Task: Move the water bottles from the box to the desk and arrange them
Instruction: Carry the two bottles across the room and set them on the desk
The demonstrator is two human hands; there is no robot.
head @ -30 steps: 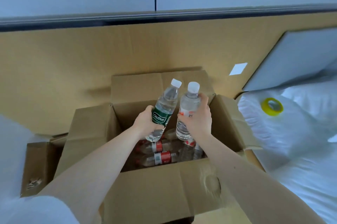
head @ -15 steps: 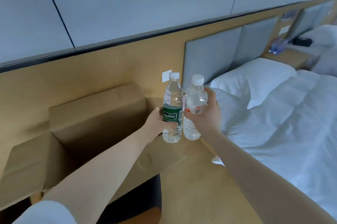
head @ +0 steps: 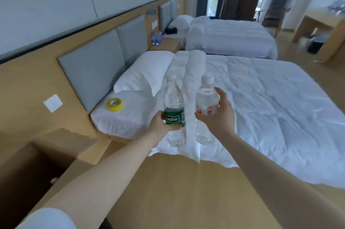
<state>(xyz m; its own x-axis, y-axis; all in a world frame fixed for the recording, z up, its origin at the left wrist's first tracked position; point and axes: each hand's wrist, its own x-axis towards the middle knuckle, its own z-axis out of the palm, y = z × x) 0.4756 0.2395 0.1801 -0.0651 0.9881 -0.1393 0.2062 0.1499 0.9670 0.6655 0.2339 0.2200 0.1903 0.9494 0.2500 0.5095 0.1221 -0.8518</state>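
My left hand [head: 160, 124] grips a clear water bottle with a green label [head: 174, 110], held upright in the air. My right hand [head: 219, 115] grips a second clear bottle with a white and red label [head: 206, 102], also upright, a little to the right of the first. Both bottles have white caps and hang in front of the near bed. The open cardboard box [head: 37, 156] is at the lower left, its inside dark and its contents hidden. A wooden desk [head: 321, 23] stands far off at the upper right, with blurred items on top.
Two beds with white bedding fill the middle: the near bed [head: 270, 107] and the far bed [head: 229, 36]. A yellow tape roll [head: 114, 104] lies on the near bed's corner. A nightstand [head: 164, 44] holds bottles. Wooden floor [head: 177, 191] lies below my arms.
The view has swung right, away from the box toward the beds and the room. Both hands carried their bottles out of the box and along, now slightly further apart.
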